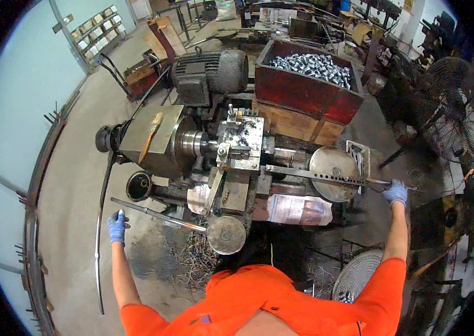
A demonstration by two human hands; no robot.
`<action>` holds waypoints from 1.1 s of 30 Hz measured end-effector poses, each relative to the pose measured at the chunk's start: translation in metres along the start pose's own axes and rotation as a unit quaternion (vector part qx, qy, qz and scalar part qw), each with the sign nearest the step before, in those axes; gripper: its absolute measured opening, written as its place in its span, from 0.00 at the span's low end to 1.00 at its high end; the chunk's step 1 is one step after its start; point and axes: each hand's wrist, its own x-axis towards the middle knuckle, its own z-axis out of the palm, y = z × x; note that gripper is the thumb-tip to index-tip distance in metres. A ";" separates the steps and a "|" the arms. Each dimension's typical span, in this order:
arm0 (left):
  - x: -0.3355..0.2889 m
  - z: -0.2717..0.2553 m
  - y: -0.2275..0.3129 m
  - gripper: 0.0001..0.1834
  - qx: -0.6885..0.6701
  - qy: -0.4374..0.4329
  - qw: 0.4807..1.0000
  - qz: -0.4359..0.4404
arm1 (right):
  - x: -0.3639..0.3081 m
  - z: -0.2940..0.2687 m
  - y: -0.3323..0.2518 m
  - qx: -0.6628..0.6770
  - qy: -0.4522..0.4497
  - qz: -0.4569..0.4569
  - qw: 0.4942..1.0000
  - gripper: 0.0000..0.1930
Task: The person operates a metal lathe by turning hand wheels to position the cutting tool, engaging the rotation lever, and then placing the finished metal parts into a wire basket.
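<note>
My left hand (pixel 118 228), in a blue knit glove, is held up at the left with its fingers apart and nothing in it. Just beyond it runs a long metal lever (pixel 161 216), its round hub (pixel 226 235) close to my body. At the right, my gloved right hand (pixel 395 193) is wrapped round the end of a lever handle (pixel 378 182). That handle lines up with a flat drilled bar (pixel 315 174) crossing a large round disc (pixel 335 162). Between my arms stands a lathe-like machine, its spindle (pixel 192 143) facing a metal tool block (pixel 242 140).
A paintbrush (pixel 150 137) lies on the machine's cover. Behind are an electric motor (pixel 209 73) and a red bin (pixel 304 89) of small shiny metal parts. A fan (pixel 452 112) stands at right. Metal shavings (pixel 195 255) litter the floor near a perforated basket (pixel 354 274).
</note>
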 end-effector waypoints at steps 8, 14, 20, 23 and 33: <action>0.007 0.045 0.022 0.23 -0.140 0.064 0.981 -0.121 | -0.053 0.074 0.145 0.046 0.034 0.087 0.995 0.22; 0.010 0.117 0.032 0.12 -0.242 0.225 0.938 -0.108 | -0.167 0.185 0.269 0.065 0.010 0.184 0.981 0.20; 0.016 0.116 0.026 0.09 -0.252 0.215 0.941 -0.065 | -0.247 0.160 0.218 0.091 0.002 0.219 0.972 0.19; 0.035 0.079 -0.022 0.12 -0.113 0.163 0.980 0.010 | -0.242 0.122 0.188 0.087 -0.037 0.236 0.967 0.17; 0.042 0.107 -0.001 0.14 -0.253 0.179 0.950 -0.036 | -0.255 0.120 0.193 0.095 -0.070 0.293 0.949 0.22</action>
